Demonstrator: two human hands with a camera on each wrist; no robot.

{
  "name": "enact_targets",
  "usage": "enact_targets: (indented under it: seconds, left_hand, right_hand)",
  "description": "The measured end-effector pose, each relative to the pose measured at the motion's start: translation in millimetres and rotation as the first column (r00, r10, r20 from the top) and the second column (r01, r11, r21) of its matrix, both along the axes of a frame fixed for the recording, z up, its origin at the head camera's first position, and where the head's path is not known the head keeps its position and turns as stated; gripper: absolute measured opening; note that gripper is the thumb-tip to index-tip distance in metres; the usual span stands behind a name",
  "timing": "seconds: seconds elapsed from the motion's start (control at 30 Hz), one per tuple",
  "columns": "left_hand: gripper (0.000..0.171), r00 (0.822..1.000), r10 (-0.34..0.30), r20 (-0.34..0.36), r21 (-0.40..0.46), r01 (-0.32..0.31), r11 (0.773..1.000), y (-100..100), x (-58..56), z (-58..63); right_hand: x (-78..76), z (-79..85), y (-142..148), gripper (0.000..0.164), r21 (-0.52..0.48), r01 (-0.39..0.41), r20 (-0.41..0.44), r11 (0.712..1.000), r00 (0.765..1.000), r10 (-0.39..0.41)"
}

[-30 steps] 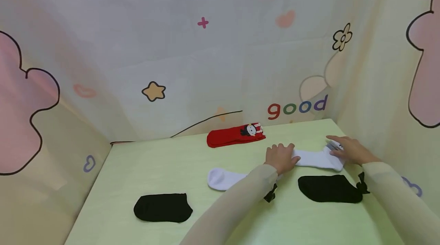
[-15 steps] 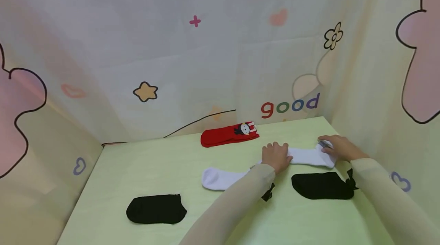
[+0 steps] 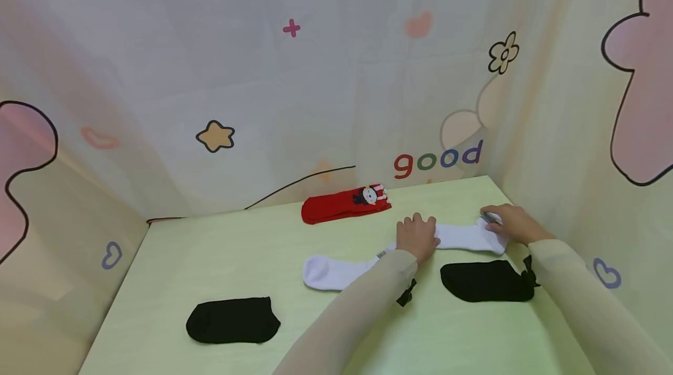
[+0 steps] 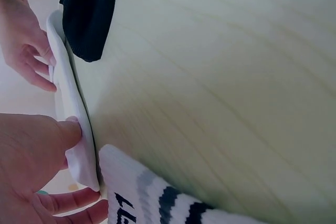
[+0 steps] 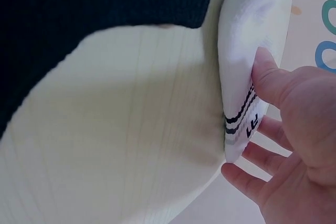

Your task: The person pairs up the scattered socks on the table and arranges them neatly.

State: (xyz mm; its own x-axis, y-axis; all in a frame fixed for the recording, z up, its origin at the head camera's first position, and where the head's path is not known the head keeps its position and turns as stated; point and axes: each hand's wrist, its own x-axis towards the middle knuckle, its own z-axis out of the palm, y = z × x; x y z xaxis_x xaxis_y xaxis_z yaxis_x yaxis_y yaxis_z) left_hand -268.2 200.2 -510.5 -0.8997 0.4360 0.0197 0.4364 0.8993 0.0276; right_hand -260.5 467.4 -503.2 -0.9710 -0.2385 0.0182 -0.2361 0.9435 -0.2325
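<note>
A white sock (image 3: 462, 237) lies flat at the right of the table, its toe end toward my left hand (image 3: 417, 239). That hand's thumb (image 4: 71, 129) presses on the sock with fingers at its far side. My right hand (image 3: 512, 223) pinches the other end, where dark stripes and letters (image 5: 244, 114) show beside the thumb (image 5: 268, 74). A second white sock (image 3: 328, 273) with a striped cuff lies to the left, partly hidden under my left sleeve (image 3: 357, 311). A black sock (image 3: 486, 281) rests just in front of the held one.
A red sock (image 3: 339, 205) with a cartoon figure lies at the table's back edge. Another black sock (image 3: 231, 320) is at the front left. A printed curtain (image 3: 294, 100) rises behind the pale green table (image 3: 158, 281) and along both sides.
The head view has turned a little to the right. My right hand has moved slightly left and its fingers have drawn in at the striped end; my left hand stays on the sock.
</note>
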Motion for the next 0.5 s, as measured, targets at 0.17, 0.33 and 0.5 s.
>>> enact_targets:
  seconds: [0.17,0.33,0.5]
  left_hand:
    - [0.046,1.0,-0.008,0.004,0.001,0.008,1.0,-0.5,-1.9,0.9]
    - [0.046,1.0,-0.014,0.001,0.007,0.014,1.0,-0.2,-4.2,-1.1]
    - [0.044,1.0,-0.03,-0.005,0.02,0.03,0.999,1.5,-3.7,-0.8]
  right_hand:
    - [2.5,5.1,-2.9,0.042,0.002,-0.006,-0.014,1.0,1.0,0.006]
    - [1.6,4.4,-2.5,0.042,0.009,-0.016,-0.023,1.0,1.0,0.016]
    - [1.5,2.6,-2.4,0.042,0.01,-0.024,-0.04,1.0,0.999,0.025]
